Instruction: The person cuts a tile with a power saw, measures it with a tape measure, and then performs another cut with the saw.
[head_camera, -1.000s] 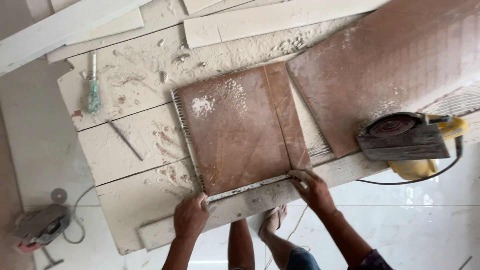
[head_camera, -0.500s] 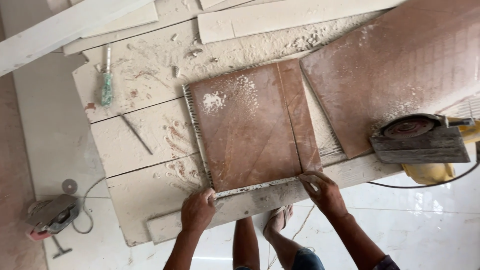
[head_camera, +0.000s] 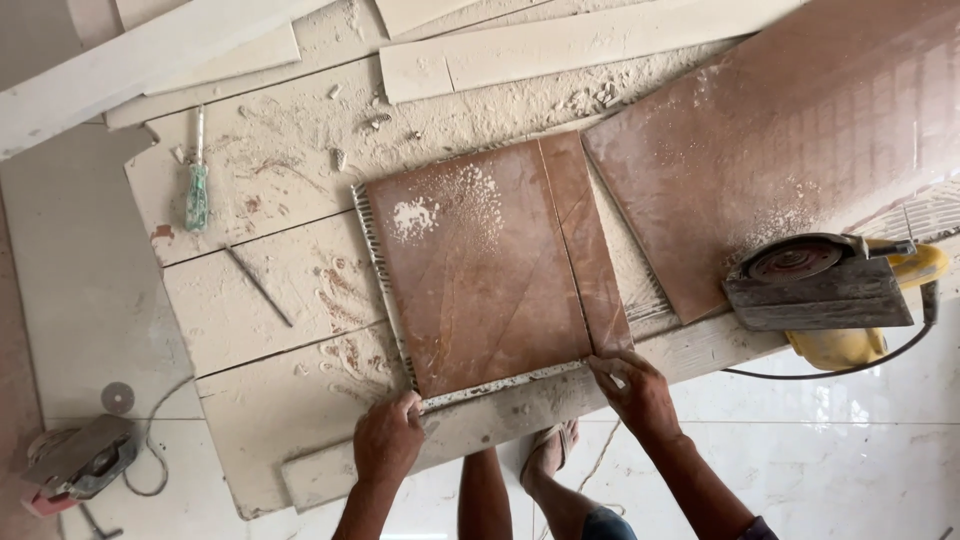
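A brown square tile (head_camera: 480, 265) lies on dusty white boards, with a cut line running down its right side that sets off a narrow strip (head_camera: 590, 250). My left hand (head_camera: 388, 440) grips the tile's near left corner. My right hand (head_camera: 632, 390) pinches the near end of the narrow strip at the cut. White dust is scattered on the tile's upper face.
A larger brown tile (head_camera: 790, 150) lies to the right. A yellow circular cutter (head_camera: 835, 290) with its cord sits at the right edge. A green-handled screwdriver (head_camera: 197, 185) and a thin nail (head_camera: 258, 286) lie left. Another power tool (head_camera: 80, 460) rests on the floor, lower left. My legs and sandalled foot (head_camera: 545, 460) are below.
The view has shifted slightly, so everything sits a little further right in the frame. Both hands stay at the tile's near edge, with the right hand's fingers closing tighter on the strip end.
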